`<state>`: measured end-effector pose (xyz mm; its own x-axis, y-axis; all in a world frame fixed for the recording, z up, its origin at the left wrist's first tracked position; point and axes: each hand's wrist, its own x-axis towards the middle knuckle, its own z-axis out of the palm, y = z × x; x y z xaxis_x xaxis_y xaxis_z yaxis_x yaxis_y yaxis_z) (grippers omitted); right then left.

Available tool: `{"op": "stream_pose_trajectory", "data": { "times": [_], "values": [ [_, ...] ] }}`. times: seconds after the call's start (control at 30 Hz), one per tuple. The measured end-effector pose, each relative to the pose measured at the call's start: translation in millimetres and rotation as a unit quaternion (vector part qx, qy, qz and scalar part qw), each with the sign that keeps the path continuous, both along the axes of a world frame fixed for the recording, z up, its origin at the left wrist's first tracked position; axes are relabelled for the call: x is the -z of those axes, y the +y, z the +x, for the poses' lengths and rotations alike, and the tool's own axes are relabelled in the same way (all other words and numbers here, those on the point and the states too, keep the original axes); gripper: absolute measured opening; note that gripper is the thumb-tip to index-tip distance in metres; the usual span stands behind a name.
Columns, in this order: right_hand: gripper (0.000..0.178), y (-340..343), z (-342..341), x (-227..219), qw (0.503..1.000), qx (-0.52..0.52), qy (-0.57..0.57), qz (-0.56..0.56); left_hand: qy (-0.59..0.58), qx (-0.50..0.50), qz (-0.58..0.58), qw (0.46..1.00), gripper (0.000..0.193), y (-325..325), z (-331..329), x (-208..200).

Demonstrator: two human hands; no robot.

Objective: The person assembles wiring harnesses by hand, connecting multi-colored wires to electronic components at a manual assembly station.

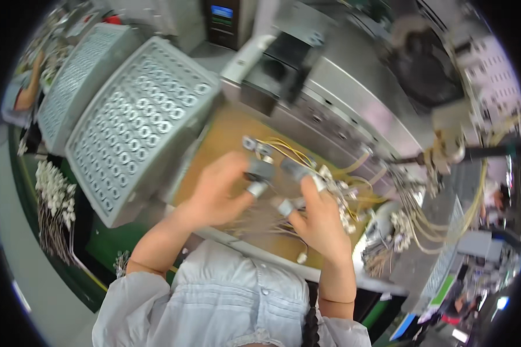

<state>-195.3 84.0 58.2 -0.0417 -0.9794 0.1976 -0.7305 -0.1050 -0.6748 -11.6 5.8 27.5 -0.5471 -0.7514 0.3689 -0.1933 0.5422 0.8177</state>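
My left hand (219,188) is closed around a small dark grey block-shaped part (261,169), the thumb wearing a pale finger cover. To its right, my right hand (323,218) has thumb and forefinger spread apart, both with pale covers on the tips. Just past that forefinger is another grey piece (294,168); blur hides whether they touch. Small ring-ended metal parts (250,143) lie beyond my left hand, beside yellow wires (283,147). Wires with white connectors (341,199) are heaped behind and right of my right hand. Both hands are over a brown work board (220,139).
A grey tray (139,115) with rows of round metal parts stands left, another tray (81,81) behind it. Bundled white-connector wires (55,202) hang farther left. A metal machine (341,104) with a black block (278,72) borders the back. More bundled wires (402,225) lie right.
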Motion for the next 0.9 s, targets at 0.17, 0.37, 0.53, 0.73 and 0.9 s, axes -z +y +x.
{"op": "stream_pose_trajectory", "data": {
  "times": [0.17, 0.37, 0.53, 0.73, 0.9],
  "values": [
    [0.015, -21, -6, 11, 0.998, -0.050, -0.020, 0.032, -0.167, -0.090, -0.082, 0.978, 0.048, -92, 31, -15],
    [0.014, -22, -18, 0, 0.984, -0.023, -0.169, 0.048, -0.528, -0.375, -0.220, 0.730, 0.029, -261, 171, 68],
    [0.015, -24, -19, -1, 0.940, -0.022, -0.302, 0.156, -0.374, -0.396, -0.096, 0.833, 0.049, -276, 167, 52],
    [0.008, -18, -24, 4, 0.914, 0.034, -0.355, 0.195, 0.114, -0.096, 0.126, 0.981, 0.051, -122, 43, -38],
    [0.010, -20, -14, 2, 0.950, -0.006, -0.278, 0.140, 0.086, 0.104, 0.039, 0.990, 0.036, -30, -13, -10]
  ]
}}
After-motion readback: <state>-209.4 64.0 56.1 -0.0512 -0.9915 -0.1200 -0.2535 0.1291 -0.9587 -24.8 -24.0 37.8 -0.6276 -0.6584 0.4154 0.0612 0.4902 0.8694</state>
